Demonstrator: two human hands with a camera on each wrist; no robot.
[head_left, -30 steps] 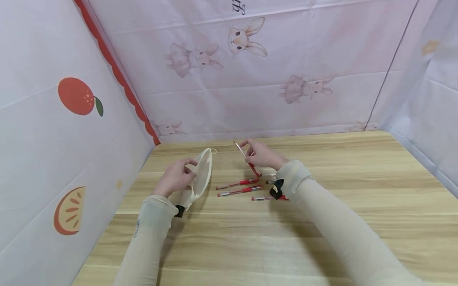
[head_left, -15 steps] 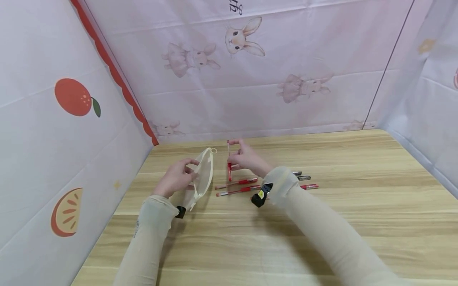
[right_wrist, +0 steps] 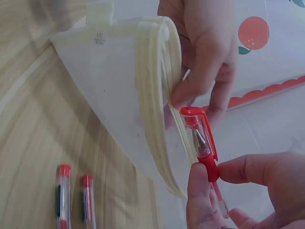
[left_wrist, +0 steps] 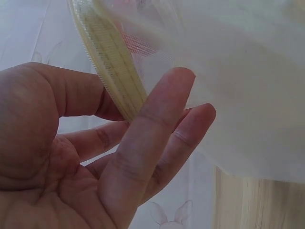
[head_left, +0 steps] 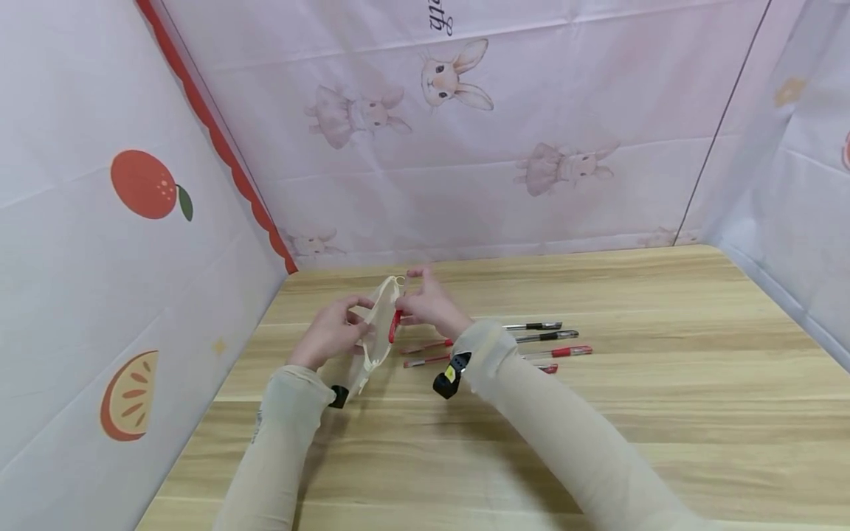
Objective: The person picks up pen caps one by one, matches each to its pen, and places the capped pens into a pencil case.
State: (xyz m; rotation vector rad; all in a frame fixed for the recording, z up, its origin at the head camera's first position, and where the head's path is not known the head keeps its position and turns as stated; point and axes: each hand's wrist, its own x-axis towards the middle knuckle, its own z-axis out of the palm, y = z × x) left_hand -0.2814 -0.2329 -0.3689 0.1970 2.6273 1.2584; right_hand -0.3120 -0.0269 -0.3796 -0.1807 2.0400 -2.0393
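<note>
Bag (right_wrist: 107, 90): pale and partly see-through, it is tilting over the left part of the table (head_left: 598, 450), and its mouth is gaping toward the right. A small ring (head_left: 400, 281) is showing at its far end.
Left hand (head_left: 332, 330): its thumb and fingers are pinching one zip edge (left_wrist: 114, 62) of the bag from both faces.
Right hand (head_left: 430, 304): its thumb and fingers are pinching the red pen (right_wrist: 208, 167) around the red grip.
Red pen: it is slanting just beside the mouth of the bag, and its capped end is lying nearest to it. Whether this end is crossing the edge, I cannot tell.
Loose red pens (head_left: 561, 352): two are lying between the bag and the right wrist, and two more are showing partly beyond the right sleeve (head_left: 558, 413).
Black pens (head_left: 547, 337): two are lying farther back than these red ones, and the right arm is hiding a part of them.
Cloth (head_left: 465, 199): it is hanging behind the table and is carrying printed rabbits (head_left: 454, 77).
Orange (head_left: 142, 184): this print is decorating the left wall.
</note>
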